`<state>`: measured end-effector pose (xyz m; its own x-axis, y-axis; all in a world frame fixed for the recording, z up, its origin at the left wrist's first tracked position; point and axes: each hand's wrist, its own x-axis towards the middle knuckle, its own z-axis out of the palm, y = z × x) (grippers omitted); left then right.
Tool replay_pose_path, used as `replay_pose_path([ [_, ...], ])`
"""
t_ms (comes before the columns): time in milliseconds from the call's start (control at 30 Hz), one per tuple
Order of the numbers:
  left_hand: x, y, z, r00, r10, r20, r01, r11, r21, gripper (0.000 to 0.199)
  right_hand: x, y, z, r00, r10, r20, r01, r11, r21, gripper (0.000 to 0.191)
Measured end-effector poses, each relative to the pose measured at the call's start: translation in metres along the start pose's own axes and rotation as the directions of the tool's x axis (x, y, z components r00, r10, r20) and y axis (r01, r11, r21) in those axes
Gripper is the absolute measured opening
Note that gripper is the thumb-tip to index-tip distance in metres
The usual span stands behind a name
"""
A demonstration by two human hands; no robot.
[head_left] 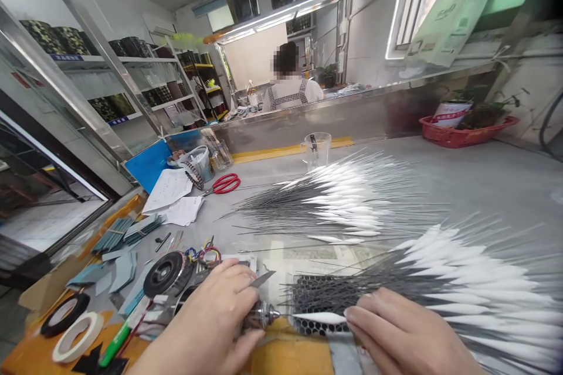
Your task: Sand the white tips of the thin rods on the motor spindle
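Nearest to the camera, a left hand (204, 322) and a right hand (407, 334) are seen low in the view, and both are cut off by the bottom edge. A small metal chuck (261, 314) is gripped by the left hand. Its fingers (233, 281) are curled shut around the chuck, and part of the chuck is hidden by them. A flat metal blade (263, 279) sticks out past those fingers, but how it is held cannot be told.

A slim white fishing float (319, 317) is laid flat on a black mesh mat (308, 299), just beside the tip of the chuck. Its long axis runs left to right across the view, and one pointed end is aimed at the chuck. Its other end is right by the fingers of the right hand (365, 319). These fingers are held close together, but whether they are clamped on the float cannot be told.

Two big fans of floats (338, 199) are spread on the grey table (492, 181), with white bodies to the right and thin dark stems to the left. Red scissors (224, 184), tape rolls (73, 337) and papers (167, 190) are placed to the left. A person in a checked apron (290, 94) is seen far off, back turned.
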<state>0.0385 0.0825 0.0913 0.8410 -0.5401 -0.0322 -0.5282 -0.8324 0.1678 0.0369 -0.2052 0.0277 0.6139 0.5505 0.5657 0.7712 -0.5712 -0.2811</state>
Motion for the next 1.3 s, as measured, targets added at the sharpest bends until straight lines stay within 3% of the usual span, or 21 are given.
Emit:
replay_pose_path([
  [200,-0.002,0.003,-0.003,1.0,0.004,-0.017,-0.005,0.999,-0.036,0.016,-0.002,0.0,0.001,1.0,-0.011,-0.013,0.011,1.0,-0.011,0.024],
  [767,0.015,0.019,0.001,0.995,-0.08,0.058,0.066,0.974,0.218,0.015,0.0,0.002,0.005,0.998,-0.026,-0.062,0.025,1.0,-0.017,0.021],
  [933,0.011,0.014,0.002,0.994,-0.109,0.011,0.107,0.99,0.092,0.015,0.0,0.001,0.006,0.998,-0.038,-0.056,0.036,0.999,-0.039,0.021],
  [1033,0.008,0.011,-0.003,0.996,-0.08,0.034,0.079,0.997,0.026,0.018,0.001,0.001,0.006,0.998,-0.043,-0.043,0.041,0.998,-0.051,0.022],
  [1167,0.01,0.015,-0.009,0.997,-0.04,0.069,0.033,0.995,0.098,0.017,0.0,0.002,0.008,0.999,-0.04,-0.015,0.039,0.997,-0.063,0.023],
  [1300,0.022,0.033,-0.002,0.998,0.036,-0.044,-0.03,0.992,0.12,0.031,-0.003,0.003,0.01,0.999,-0.047,-0.011,0.046,0.997,-0.069,0.022],
])
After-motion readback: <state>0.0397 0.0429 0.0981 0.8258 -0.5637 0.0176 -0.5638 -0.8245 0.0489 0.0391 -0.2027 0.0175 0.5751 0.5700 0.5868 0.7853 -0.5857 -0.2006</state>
